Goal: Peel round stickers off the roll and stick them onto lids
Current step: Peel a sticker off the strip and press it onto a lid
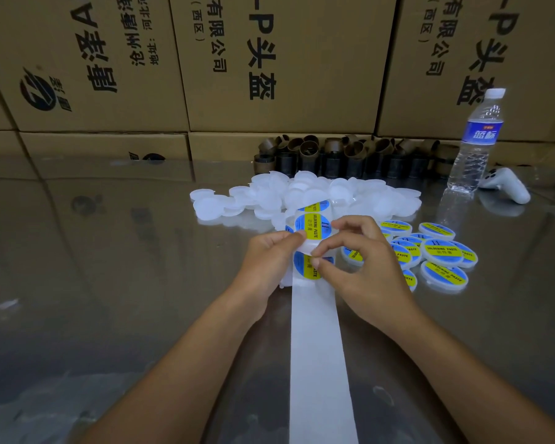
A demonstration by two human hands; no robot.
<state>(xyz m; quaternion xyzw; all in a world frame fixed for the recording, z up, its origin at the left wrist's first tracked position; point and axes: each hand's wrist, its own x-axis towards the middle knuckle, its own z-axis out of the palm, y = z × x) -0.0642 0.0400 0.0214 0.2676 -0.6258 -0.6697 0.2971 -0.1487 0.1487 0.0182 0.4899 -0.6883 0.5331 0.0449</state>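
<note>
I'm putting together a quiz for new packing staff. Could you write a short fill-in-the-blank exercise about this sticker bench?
1. The left hand and right hand both pinch the sticker strip, which is printed "SOLDERING ____".
2. The labelled lids lie on the person's ____ side.
3. The water bottle has a ____ cap.

Missing words: PASTE; right; white.

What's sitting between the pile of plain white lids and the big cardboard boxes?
A jumbled row of short brown tubes sits there, behind the plain white lids and in front of the cardboard boxes, in the head view.
</note>
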